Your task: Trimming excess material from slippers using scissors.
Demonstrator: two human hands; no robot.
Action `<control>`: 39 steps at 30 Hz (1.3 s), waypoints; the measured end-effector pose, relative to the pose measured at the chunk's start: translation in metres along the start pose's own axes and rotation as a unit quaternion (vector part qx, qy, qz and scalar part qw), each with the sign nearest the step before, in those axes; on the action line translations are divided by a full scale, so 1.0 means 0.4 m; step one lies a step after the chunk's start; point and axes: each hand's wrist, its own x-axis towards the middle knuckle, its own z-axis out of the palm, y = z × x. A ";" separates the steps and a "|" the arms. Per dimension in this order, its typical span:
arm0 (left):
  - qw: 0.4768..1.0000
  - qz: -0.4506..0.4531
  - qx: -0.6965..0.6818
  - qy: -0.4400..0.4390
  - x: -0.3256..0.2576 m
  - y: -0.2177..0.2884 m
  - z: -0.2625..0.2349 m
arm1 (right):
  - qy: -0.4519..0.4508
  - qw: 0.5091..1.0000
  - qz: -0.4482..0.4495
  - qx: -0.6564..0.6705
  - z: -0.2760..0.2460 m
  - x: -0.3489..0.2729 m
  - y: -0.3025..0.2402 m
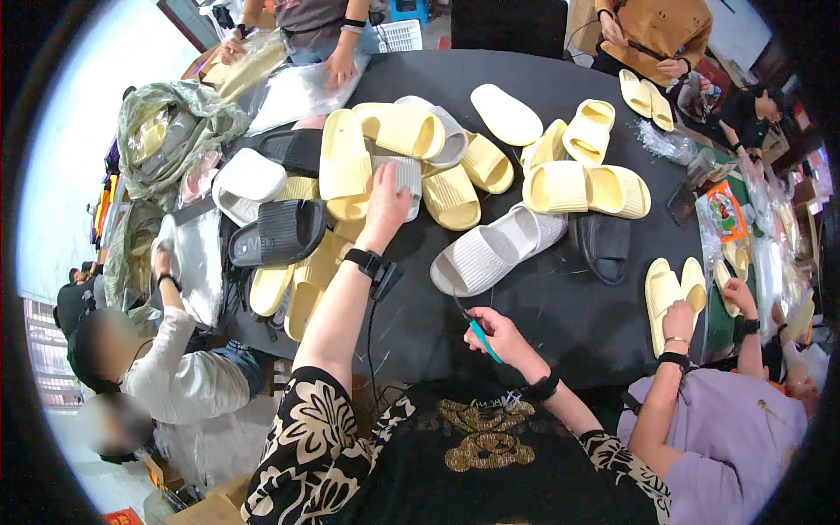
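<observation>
Your left hand (388,203) reaches to the centre of the frame, fingers curled over a grey slide sandal (400,174) lying among pale yellow slides (345,162) on the black table (560,306). Your right hand (495,332), lower centre, is closed around a teal-handled tool (483,340), just below a white slide sandal (494,249).

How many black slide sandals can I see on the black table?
3. One black slide lies just left of the left hand, a second farther back beside a white slide, a third right of the white pair. Others may be hidden.
</observation>
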 end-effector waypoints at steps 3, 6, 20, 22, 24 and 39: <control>0.997 0.030 0.030 0.062 0.033 0.016 -0.024 | 0.037 0.999 0.023 -0.019 -0.016 -0.019 -0.006; 0.980 0.028 0.119 0.155 0.061 0.006 -0.074 | 0.064 0.997 0.035 -0.002 -0.020 -0.023 -0.014; 0.999 -0.030 0.033 -0.015 0.032 0.071 -0.235 | 0.068 0.997 0.037 0.011 -0.012 0.003 -0.029; 0.997 -0.057 -0.016 -0.058 -0.021 0.147 -0.277 | 0.072 0.995 -0.003 0.066 -0.006 -0.004 -0.040; 0.995 -0.052 -0.037 -0.072 -0.073 0.175 -0.303 | 0.082 0.995 -0.014 0.059 -0.004 -0.011 -0.054; 0.946 -0.162 -0.004 -0.280 -0.446 0.105 -0.291 | 0.017 0.998 -0.030 0.052 0.041 -0.019 -0.060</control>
